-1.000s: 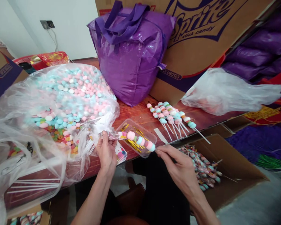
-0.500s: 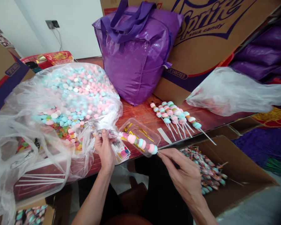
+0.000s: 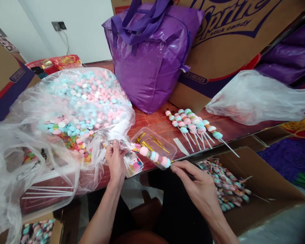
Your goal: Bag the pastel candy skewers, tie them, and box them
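Note:
My left hand is closed on the end of a narrow clear sleeve. A candy skewer with pink, blue and green pieces lies partly inside that sleeve. My right hand pinches the skewer's white stick just behind the last blue piece. Both hands hover over the table's front edge, above a clear plastic tray of gold twist ties. A small stack of printed cards lies under my left hand.
A big clear bag of pink and blue candies fills the left of the wooden table. Several finished skewers lie to the right. A purple bag, a cardboard carton and another plastic bag stand behind. A box of wrapped skewers sits below right.
The hands stay on the sleeve and skewer; the candy pieces sit a little further into the sleeve. The camera has tilted slightly, shifting the scene right and down.

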Demonstrator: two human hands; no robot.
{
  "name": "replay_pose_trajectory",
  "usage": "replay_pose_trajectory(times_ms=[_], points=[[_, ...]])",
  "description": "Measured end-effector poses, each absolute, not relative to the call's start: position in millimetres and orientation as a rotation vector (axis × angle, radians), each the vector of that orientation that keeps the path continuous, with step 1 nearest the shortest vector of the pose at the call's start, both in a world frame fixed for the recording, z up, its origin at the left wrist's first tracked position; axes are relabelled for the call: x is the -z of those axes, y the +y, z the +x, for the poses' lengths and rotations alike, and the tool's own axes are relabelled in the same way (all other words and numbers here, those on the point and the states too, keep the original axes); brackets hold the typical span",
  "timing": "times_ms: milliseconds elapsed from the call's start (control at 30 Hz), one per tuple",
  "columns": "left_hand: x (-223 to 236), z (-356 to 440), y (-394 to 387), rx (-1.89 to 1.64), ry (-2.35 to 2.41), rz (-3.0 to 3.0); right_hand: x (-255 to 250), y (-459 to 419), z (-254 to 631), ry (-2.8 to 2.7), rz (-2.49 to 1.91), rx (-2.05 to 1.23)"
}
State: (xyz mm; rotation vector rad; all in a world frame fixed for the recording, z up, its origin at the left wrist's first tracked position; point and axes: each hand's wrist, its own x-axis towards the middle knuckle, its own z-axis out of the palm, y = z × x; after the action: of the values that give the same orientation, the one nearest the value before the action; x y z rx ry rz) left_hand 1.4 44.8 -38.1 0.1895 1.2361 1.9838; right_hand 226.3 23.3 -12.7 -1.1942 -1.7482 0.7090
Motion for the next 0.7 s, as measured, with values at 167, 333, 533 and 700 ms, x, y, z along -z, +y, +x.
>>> replay_pose_trajectory(times_ms=[167, 333, 533, 700], points=[[37.8, 1.9, 43.2, -1.928, 1.256, 0.261, 14.5, 25.1, 224.9, -1.734, -1.192, -0.701], [36.7, 1.8, 44.2, -1.91, 1.262, 0.265, 17.1, 24.6, 224.7, -1.849, -1.141, -0.598], [35.3, -1.4, 45.0, -1.874, 1.211, 0.2, 17.3, 24.0, 226.8, -1.862, -1.159, -0.534], [33.5, -3.0, 45.8, -1.868, 1.171, 0.172, 16.6, 24.2, 226.0, -1.806, -1.214, -0.581]])
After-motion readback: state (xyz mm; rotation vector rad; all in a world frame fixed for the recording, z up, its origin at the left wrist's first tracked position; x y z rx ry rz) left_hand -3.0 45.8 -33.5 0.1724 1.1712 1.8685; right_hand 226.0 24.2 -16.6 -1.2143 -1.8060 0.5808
